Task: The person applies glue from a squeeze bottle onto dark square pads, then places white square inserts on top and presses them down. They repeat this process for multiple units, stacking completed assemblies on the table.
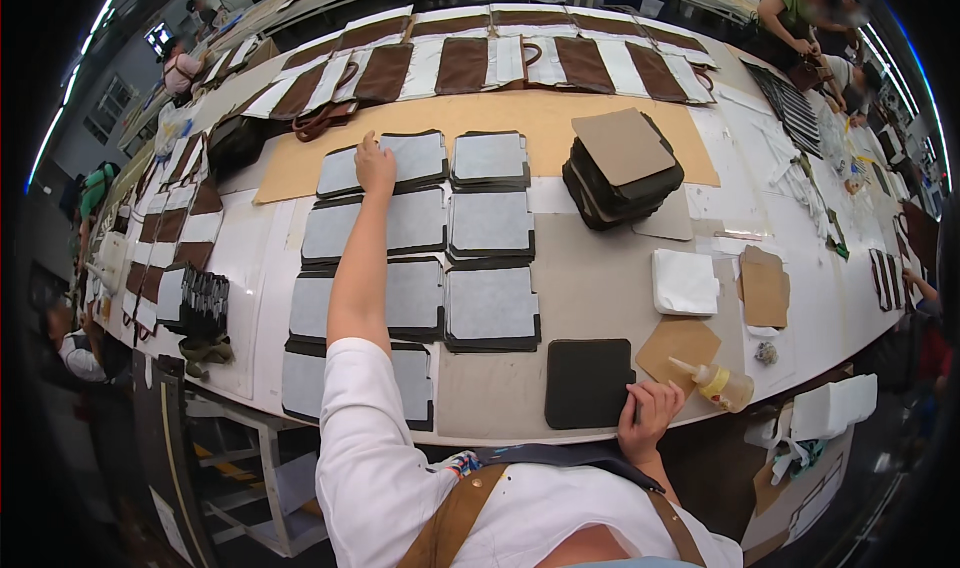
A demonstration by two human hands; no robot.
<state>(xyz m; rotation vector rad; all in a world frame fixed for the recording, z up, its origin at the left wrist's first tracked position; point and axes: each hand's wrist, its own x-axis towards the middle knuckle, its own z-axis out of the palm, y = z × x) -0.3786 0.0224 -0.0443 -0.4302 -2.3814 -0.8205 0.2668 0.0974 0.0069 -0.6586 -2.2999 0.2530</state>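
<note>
Grey-faced panels (490, 230) laid in a two-column grid on the surface (590, 278), dark backing at the edges. Left hand (375, 166) stretched out flat, fingers together, pressing the far-left panel (385, 163) of the grid, gripping nothing. Dark square panel (588, 382) just right of the grid's near end; right hand (648, 413) fingers spread on its near-right corner, not clamped. Glue bottle (715, 382) lying just right of that panel. Stack of dark panels (622, 171) right of the grid's far end.
</note>
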